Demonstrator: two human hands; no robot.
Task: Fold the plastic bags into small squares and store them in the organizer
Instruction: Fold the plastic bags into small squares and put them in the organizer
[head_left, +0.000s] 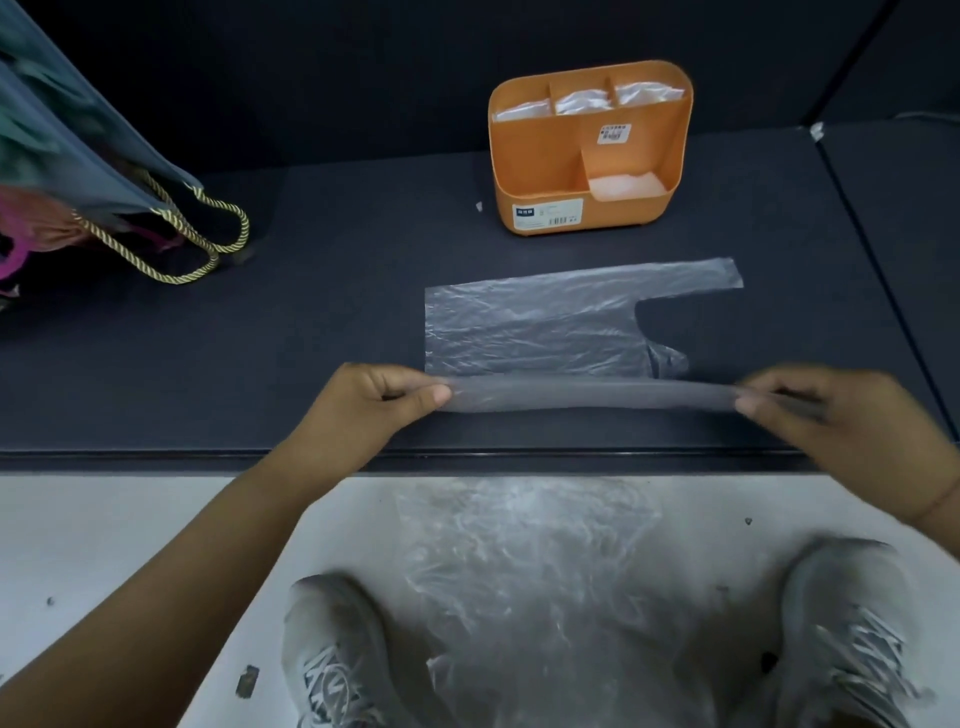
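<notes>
The left hand (384, 400) and right hand (831, 415) each pinch an end of a thin clear plastic bag (592, 396), likely pulling its edge taut between them so it hangs smooth for folding; just beyond them lies another flat clear bag (545, 322); farther beyond stands the orange plastic compartmented organizer (540, 166), partly filled.

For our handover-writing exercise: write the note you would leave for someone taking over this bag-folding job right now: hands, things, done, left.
Left hand and right hand each pinch one end of a clear plastic bag, stretched between them, hanging below the table edge.
A second bag lies flat, unfolded, on the table in front of the orange organizer.
Done: folded bags sit in its three back compartments and the front right one.
Left: fold both bags and store them; the front left compartment shows no bag.
</notes>
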